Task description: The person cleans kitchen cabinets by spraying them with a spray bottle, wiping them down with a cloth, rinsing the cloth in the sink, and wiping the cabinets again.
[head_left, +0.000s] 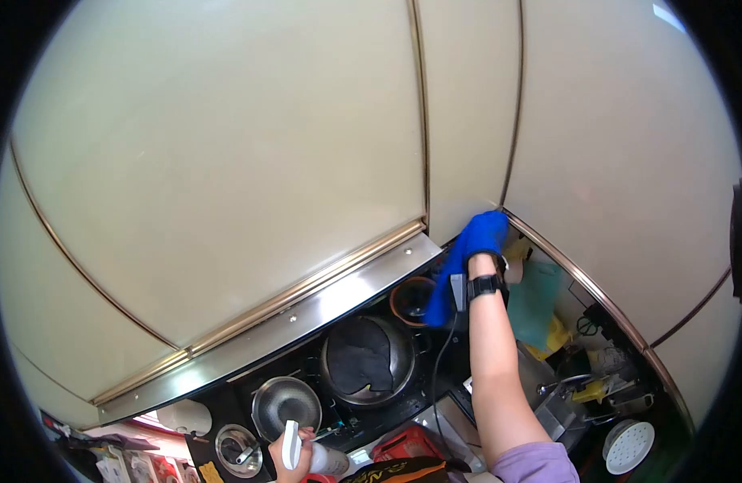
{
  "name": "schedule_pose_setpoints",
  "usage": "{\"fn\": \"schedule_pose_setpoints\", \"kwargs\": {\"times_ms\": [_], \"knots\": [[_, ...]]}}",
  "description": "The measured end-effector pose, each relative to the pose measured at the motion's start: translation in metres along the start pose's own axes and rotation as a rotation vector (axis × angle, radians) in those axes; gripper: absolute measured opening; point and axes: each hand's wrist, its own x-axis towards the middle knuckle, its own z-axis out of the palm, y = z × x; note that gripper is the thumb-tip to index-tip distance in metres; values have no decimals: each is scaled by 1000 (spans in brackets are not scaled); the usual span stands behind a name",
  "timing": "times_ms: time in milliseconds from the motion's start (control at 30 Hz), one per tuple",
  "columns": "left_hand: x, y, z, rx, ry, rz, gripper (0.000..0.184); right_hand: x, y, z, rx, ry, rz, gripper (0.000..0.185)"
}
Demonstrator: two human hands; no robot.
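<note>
My right arm reaches up to the corner where the cream cabinet doors meet. A blue cloth [488, 229] wraps over my right hand [480, 263], hiding the fingers, and presses at the lower cabinet edge. One end of the cloth hangs down to the left. A dark band with a watch sits on that wrist. At the bottom, my left hand [303, 460] is closed around a spray bottle [329, 461] with a white trigger head, held low in front of the stove.
Below the cabinets [226, 185] runs a metal strip [323, 298]. On the stove stand a pan [286, 406] and a wider pot [405, 354] with a dark cloth [359, 354] over it. A brown-rimmed bowl [411, 300], a cable [435, 386] and a white strainer [628, 447] are nearby.
</note>
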Motion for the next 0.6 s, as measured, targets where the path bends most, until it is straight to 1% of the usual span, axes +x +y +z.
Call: {"fn": "schedule_pose_setpoints", "kwargs": {"times_ms": [33,67,100,133,200,267,300,333,367,400,467,500,567,600], "knots": [[-2,-2,-2,-4,9,-1,15,4,-2,-1,23,-10,172,19],[-6,-6,-2,-19,46,-1,10,9,-2,-2,43,-17,347,20],[-10,-12,-4,-37,79,0,7,16,-11,10,35,-7,347,20],[-14,-25,-7,-24,40,-27,9,25,-29,31,226,13,592,19],[-15,-26,-1,-81,52,-32,10,10,-35,19,431,59,833,17],[-15,-19,-1,-153,51,-31,10,-68,-14,-42,377,274,-75,14],[-14,-17,-3,-130,34,-17,10,-82,-3,-47,888,666,-64,12],[-12,-17,-2,-159,61,-21,10,-85,12,-53,1060,804,-39,13],[-12,-19,0,-193,88,-28,11,-83,30,-67,1139,870,23,14],[-11,-20,1,-203,98,-22,11,-74,47,-80,1168,929,75,15],[-9,-25,-1,-170,88,74,12,-44,74,-119,1087,1015,114,18],[-9,-26,-1,-176,100,79,12,-27,82,-143,1028,1053,118,20],[-10,-30,0,-108,83,68,13,3,81,-195,902,1096,117,23],[-11,-30,1,-137,79,35,14,15,73,-222,835,1109,113,25]]}}
